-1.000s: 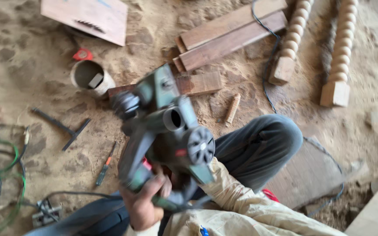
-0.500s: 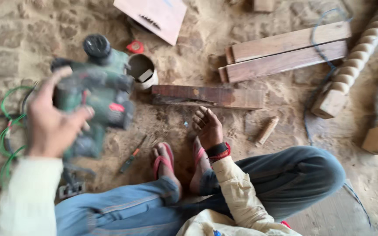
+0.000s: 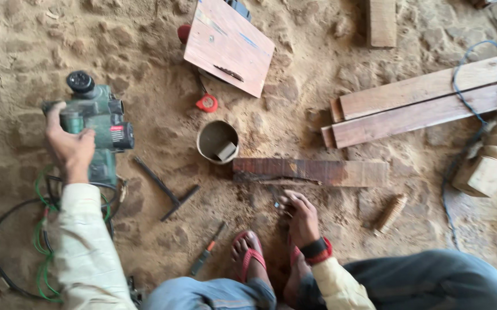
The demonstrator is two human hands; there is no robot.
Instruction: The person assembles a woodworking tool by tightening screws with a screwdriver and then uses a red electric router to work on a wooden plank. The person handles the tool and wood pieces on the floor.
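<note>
Green power tool (image 3: 96, 123) rests on sandy, stone-strewn ground (image 3: 145, 51), left hand (image 3: 67, 143) gripping it.

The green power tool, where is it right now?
The green power tool sits on the sandy ground at the left of the head view, under the left hand, above the tangled cables.

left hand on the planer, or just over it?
Touching. The head view shows the left hand wrapped over the green planer, fingers on its handle, no gap showing. The planer sits on the sandy ground.

Single head view, looking steeply down at sandy ground (image 3: 145, 241) from seated height, close.
</note>
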